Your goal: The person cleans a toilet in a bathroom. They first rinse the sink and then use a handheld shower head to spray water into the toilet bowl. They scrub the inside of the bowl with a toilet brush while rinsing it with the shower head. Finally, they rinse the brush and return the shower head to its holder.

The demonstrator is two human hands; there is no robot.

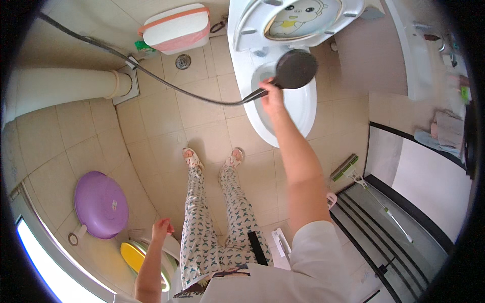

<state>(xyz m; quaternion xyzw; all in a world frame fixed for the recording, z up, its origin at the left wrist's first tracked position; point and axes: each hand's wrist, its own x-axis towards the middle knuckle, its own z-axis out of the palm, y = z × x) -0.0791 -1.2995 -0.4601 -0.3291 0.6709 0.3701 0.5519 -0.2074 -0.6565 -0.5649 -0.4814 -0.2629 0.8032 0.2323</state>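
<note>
My right hand (pixel 273 97) grips the handle of a black shower head (pixel 297 69), which hangs over the bowl of a white toilet (pixel 308 110). From the handle a dark shower hose (pixel 197 97) runs off to the upper left. The raised toilet lid and seat (pixel 250 32) lean back, with a cartoon face and body printed on the lid. No water is visible at the shower head. My left hand (pixel 163 228) hangs low at my side, its fingers loosely curled, with nothing visible in it. It is nearest to a yellow basin (pixel 132 254).
A pink-and-white bucket (pixel 178 32) stands by the wall near a floor drain (pixel 183 61). On the left are a white pipe (pixel 68 91) and a purple basin (pixel 100 204). To the right, a green-and-white mop (pixel 356 176) leans beside a black metal rack (pixel 379 227).
</note>
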